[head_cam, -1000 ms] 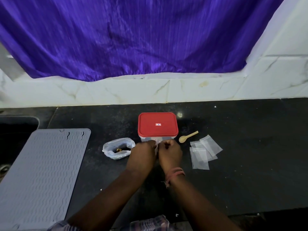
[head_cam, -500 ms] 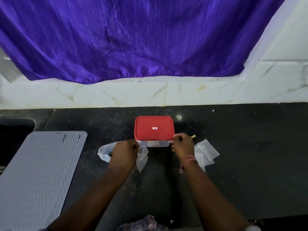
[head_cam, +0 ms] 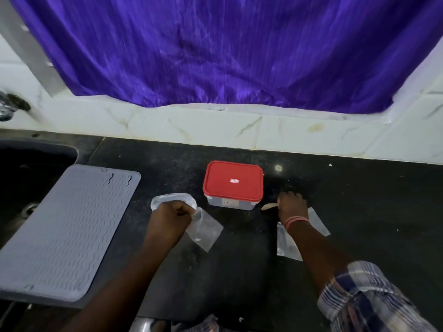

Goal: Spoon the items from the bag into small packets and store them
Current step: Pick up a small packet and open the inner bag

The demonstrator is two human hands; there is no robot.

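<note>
Gripping a small packet [head_cam: 203,228] near the bag [head_cam: 167,198], the left hand [head_cam: 173,215] is clenched; the right hand [head_cam: 290,206] grasps the spoon [head_cam: 269,206] beside the red-lidded box [head_cam: 233,184].

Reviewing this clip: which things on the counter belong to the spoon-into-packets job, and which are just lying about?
Belongs to the job:
- bag
- small packet in the left hand
- wooden spoon in the grip of the right hand
- spare packets
- red-lidded container

Lying about:
- grey mat
- sink
- purple curtain
</note>
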